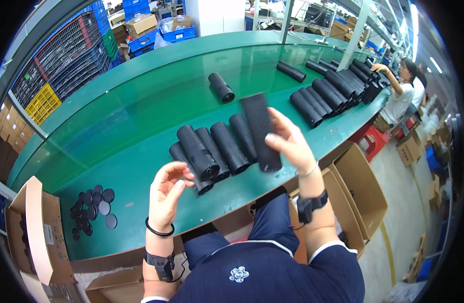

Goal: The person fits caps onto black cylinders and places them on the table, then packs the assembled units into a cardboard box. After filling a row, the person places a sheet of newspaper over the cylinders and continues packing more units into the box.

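Observation:
My right hand (291, 139) grips a black cylinder with a textured side (257, 129), held nearly upright above the green bench and slightly blurred. My left hand (169, 194) is raised with curled fingers apart and nothing in it, close to the near end of a group of black cylinders. That group lies side by side on the bench, one cylinder (196, 151) resting on top of others. Several thin black discs (93, 204) lie scattered on the bench at the left, beyond my left hand.
A lone black cylinder (222, 88) lies farther back, and a larger pile (333, 93) is at the right. An open cardboard box (37, 232) stands at the left; another (361, 189) sits by my right arm. A co-worker (399, 98) reaches to the bench at the far right.

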The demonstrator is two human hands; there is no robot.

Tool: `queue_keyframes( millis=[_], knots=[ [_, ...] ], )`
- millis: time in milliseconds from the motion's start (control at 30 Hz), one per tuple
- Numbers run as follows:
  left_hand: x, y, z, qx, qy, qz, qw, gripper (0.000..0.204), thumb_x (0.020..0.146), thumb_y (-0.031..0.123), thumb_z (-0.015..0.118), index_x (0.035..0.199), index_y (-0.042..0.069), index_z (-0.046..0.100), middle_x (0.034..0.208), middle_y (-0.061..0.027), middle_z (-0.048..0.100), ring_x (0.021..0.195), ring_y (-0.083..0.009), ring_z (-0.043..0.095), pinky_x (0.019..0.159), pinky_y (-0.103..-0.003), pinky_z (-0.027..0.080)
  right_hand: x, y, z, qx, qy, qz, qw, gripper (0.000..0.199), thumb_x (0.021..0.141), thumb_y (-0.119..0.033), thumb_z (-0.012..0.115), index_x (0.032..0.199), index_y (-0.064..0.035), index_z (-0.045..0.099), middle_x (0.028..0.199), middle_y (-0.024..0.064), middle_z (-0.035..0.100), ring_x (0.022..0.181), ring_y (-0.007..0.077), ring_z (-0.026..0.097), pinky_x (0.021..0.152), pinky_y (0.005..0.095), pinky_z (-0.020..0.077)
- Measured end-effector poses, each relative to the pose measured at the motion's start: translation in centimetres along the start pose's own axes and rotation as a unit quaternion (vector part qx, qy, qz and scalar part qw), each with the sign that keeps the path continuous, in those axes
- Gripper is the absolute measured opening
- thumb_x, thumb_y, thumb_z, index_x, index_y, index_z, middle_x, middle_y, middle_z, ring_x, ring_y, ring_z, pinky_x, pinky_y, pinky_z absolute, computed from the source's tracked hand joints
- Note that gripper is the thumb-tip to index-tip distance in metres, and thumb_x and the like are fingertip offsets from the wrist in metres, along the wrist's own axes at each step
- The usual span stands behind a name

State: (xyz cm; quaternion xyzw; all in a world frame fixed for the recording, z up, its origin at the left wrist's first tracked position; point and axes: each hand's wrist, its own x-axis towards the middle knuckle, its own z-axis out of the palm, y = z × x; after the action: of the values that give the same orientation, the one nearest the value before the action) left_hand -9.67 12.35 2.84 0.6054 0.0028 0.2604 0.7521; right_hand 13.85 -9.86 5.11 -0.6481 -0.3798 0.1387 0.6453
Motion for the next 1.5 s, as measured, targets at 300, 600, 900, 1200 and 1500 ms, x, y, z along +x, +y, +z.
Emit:
queue_keyframes(
  millis=[300, 600, 900, 1200, 1500],
  knots=[
    [-2.5, 1.8, -2.8, 0.313, 0.105, 0.128, 0.935, 0.076, 0.067, 0.021, 0.084, 0.128, 0.002, 0.043, 0.120, -0.0136, 0.052, 0.112, -0.0255, 0.053, 0.096, -0.036, 0.043, -2.0, -2.1, 16.7, -0.040, -0.148, -0.159, 0.975, 0.048, 0.083, -0.015, 0.068, 0.128, -0.0020, 0.052, 0.116, 0.0104, 0.054, 0.104, 0.0196, 0.055, 0.084, 0.0307, 0.0473],
    [-4.6, 0.9, -6.7, 0.320, 0.055, 0.032, 0.945, 0.078, 0.072, 0.009, 0.079, 0.138, 0.005, 0.036, 0.129, -0.0107, 0.050, 0.124, -0.0215, 0.046, 0.104, -0.035, 0.037, 1.1, -0.1, 21.0, 0.236, -0.278, 0.093, 0.926, 0.031, 0.091, -0.010, 0.058, 0.121, -0.0046, 0.062, 0.086, -0.0018, 0.052, 0.069, 0.0047, 0.050, 0.059, 0.0175, 0.0421],
    [-5.4, -0.6, -5.4, 0.166, 0.120, 0.046, 0.978, 0.064, 0.075, 0.023, 0.073, 0.126, 0.002, 0.042, 0.121, -0.0130, 0.048, 0.114, -0.0226, 0.048, 0.098, -0.036, 0.039, 0.2, -0.4, 22.1, 0.224, -0.286, 0.060, 0.930, 0.024, 0.090, -0.007, 0.058, 0.112, -0.0032, 0.067, 0.081, -0.0016, 0.050, 0.068, 0.0047, 0.049, 0.056, 0.0180, 0.0422],
    [-6.4, 1.4, -5.3, 0.516, 0.091, 0.092, 0.847, 0.075, 0.063, 0.026, 0.083, 0.125, 0.007, 0.045, 0.125, -0.0155, 0.045, 0.123, -0.0330, 0.042, 0.100, -0.042, 0.036, -0.3, 0.1, 21.6, 0.209, -0.309, 0.020, 0.928, 0.042, 0.077, -0.006, 0.072, 0.116, -0.0029, 0.056, 0.103, 0.0044, 0.057, 0.097, 0.0128, 0.055, 0.085, 0.0260, 0.0463],
    [-7.9, 1.2, -6.1, 0.368, 0.120, 0.066, 0.920, 0.071, 0.068, 0.003, 0.071, 0.131, 0.002, 0.037, 0.123, -0.0181, 0.048, 0.117, -0.0354, 0.049, 0.099, -0.040, 0.041, -1.4, -1.1, 23.1, 0.045, -0.295, -0.149, 0.943, 0.071, 0.066, -0.007, 0.079, 0.131, -0.0032, 0.051, 0.119, 0.0091, 0.050, 0.117, 0.0212, 0.048, 0.099, 0.0316, 0.0393]
  ],
)
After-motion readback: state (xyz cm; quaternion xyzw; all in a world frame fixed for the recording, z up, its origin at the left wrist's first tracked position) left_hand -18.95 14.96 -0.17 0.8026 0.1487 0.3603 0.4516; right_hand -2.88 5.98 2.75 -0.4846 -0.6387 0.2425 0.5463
